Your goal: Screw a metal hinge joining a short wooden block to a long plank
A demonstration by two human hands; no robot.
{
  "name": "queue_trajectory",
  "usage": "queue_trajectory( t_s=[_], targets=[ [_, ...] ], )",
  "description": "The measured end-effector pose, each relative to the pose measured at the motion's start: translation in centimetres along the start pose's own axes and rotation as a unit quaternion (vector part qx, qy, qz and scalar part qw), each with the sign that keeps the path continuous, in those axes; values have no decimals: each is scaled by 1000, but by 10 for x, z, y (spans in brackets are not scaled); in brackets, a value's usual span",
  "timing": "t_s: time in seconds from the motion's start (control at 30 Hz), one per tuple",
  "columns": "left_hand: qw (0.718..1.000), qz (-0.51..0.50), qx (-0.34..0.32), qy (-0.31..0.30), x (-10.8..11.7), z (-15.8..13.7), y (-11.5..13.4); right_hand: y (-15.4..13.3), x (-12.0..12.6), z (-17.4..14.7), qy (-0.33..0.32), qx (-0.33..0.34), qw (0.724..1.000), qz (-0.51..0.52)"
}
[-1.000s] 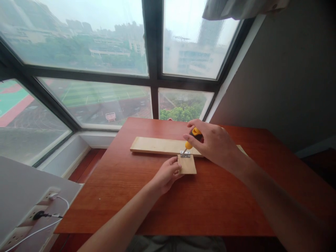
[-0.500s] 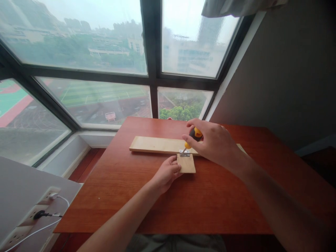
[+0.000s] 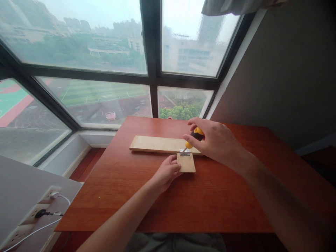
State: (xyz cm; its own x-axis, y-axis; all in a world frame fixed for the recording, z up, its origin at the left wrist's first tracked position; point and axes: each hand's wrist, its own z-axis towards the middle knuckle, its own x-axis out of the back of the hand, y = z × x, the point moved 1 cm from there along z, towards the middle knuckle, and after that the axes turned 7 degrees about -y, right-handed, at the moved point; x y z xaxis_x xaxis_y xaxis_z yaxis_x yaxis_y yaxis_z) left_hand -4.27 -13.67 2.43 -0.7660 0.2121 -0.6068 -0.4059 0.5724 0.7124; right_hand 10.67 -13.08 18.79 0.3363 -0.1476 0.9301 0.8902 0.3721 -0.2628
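Observation:
My right hand (image 3: 214, 137) is closed round the yellow and black handle of a screwdriver (image 3: 197, 134). The screwdriver leans, and its tip meets a small metal hinge (image 3: 184, 153). One leaf of the hinge lies on a small square wooden piece (image 3: 186, 163), the other against the near edge of a long pale board (image 3: 157, 143). Gripping the left edge of the small piece is my left hand (image 3: 168, 170), fingers partly beneath it. The right part of the long board is hidden behind my right hand.
Both boards rest on a reddish-brown wooden table (image 3: 118, 199). Large windows (image 3: 110, 101) stand beyond its far edge. At lower left, wall sockets (image 3: 36, 214) hold plugs with cables. A grey wall (image 3: 283, 80) rises on the right.
My right hand has shifted very slightly to the right with the screwdriver, whose tip stays at the hinge. My left hand and the boards look unmoved.

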Motion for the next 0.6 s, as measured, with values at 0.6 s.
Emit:
queue_trajectory(
  t_s=[0.6],
  targets=[
    [1000, 3, 5, -8, 0, 0, 0, -1, 4, -1, -10, -11, 1000, -5]
  ],
)
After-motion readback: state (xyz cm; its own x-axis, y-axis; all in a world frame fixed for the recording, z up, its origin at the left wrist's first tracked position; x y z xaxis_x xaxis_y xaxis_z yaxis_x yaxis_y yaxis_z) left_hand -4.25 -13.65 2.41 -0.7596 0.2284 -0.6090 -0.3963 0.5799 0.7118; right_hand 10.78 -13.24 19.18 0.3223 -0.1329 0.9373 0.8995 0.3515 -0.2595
